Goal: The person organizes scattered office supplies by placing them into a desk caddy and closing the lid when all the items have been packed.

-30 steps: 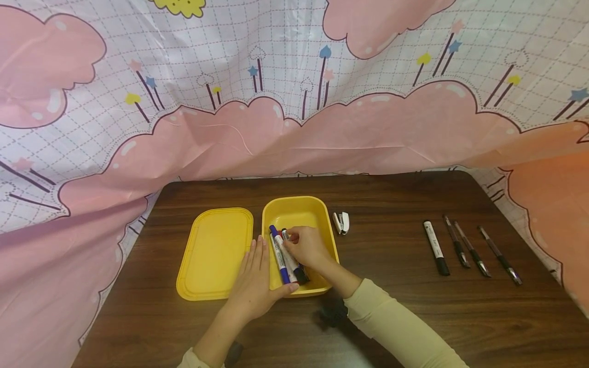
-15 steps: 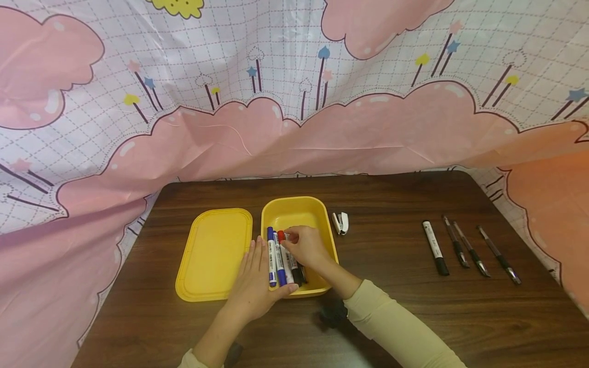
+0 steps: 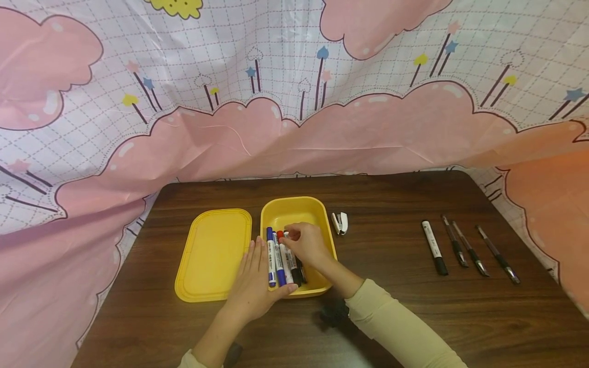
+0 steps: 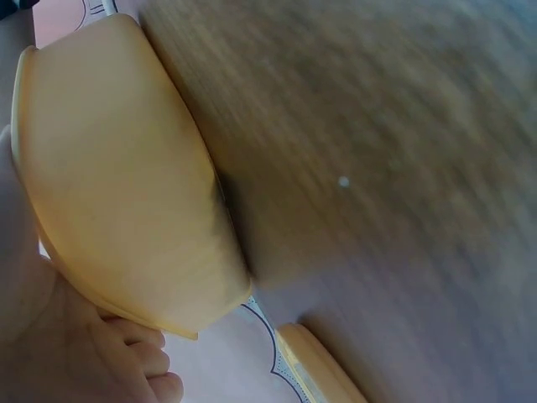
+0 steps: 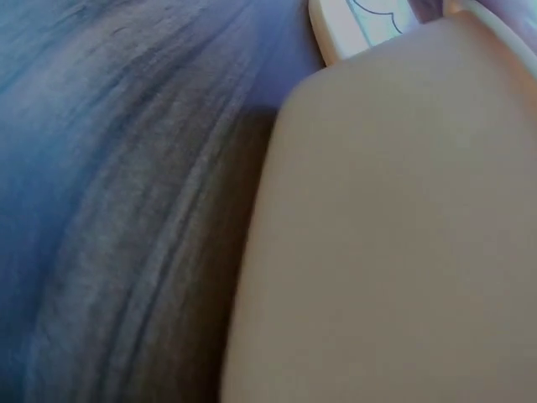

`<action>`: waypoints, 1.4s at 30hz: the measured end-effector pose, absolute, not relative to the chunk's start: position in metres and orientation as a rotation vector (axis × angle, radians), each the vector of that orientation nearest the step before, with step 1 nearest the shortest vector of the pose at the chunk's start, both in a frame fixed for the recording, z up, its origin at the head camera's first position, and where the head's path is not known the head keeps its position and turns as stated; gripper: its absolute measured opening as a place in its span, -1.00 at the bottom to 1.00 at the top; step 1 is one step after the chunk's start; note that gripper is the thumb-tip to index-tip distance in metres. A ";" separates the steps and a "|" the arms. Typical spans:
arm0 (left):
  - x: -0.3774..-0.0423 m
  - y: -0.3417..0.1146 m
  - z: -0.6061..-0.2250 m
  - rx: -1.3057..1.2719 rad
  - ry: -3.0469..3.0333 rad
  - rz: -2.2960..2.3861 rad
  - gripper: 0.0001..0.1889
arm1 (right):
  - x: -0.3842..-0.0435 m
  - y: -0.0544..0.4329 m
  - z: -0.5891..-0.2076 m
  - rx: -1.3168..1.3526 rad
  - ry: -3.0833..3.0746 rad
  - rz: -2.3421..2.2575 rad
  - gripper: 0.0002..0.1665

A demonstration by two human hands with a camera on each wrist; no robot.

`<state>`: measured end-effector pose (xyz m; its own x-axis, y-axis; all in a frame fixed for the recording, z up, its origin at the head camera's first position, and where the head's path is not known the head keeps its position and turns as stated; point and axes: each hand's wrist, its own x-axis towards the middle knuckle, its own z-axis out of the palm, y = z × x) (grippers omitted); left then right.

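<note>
Markers lie in a rough row in the left half of the box: two blue, one red-capped, one black, with something thin and dark tucked to their right. Left hand is open, fingers straight along the left rim, thumb over the near edge. Right hand is inside, thumb and forefinger bent at the far ends of the red-capped and black markers; whether it pinches one, cannot tell. Work looks like lining up pens in the box, perhaps half through: this row sits fairly even, while a black-capped marker and three pens lie outside on the right of the table. White stapler, by its look, stands just right of the box, also out. Lid is off, flat on the left. Hard to make out: the right hand covers part of the box floor, so the full count is uncertain. Left wrist view gives mainly outer wall; right wrist view likewise, with no clear fingers. Dark blurred shape under the right wrist, unidentified. Both sleeves run out of frame.
</note>
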<state>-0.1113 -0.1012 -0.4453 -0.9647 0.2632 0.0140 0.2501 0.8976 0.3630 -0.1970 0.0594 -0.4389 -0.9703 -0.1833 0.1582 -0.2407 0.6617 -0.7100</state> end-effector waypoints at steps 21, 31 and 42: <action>-0.110 -0.102 -0.446 0.377 3.009 0.588 0.25 | -0.213 0.129 -0.368 0.271 -2.507 1.273 -0.55; -0.111 -0.102 -0.447 0.372 3.003 0.588 0.26 | -0.227 0.208 -0.345 0.072 -2.385 1.093 -0.49; -0.112 -0.101 -0.448 0.386 3.014 0.573 0.25 | -0.214 0.291 -0.369 -0.224 -2.330 1.066 -0.47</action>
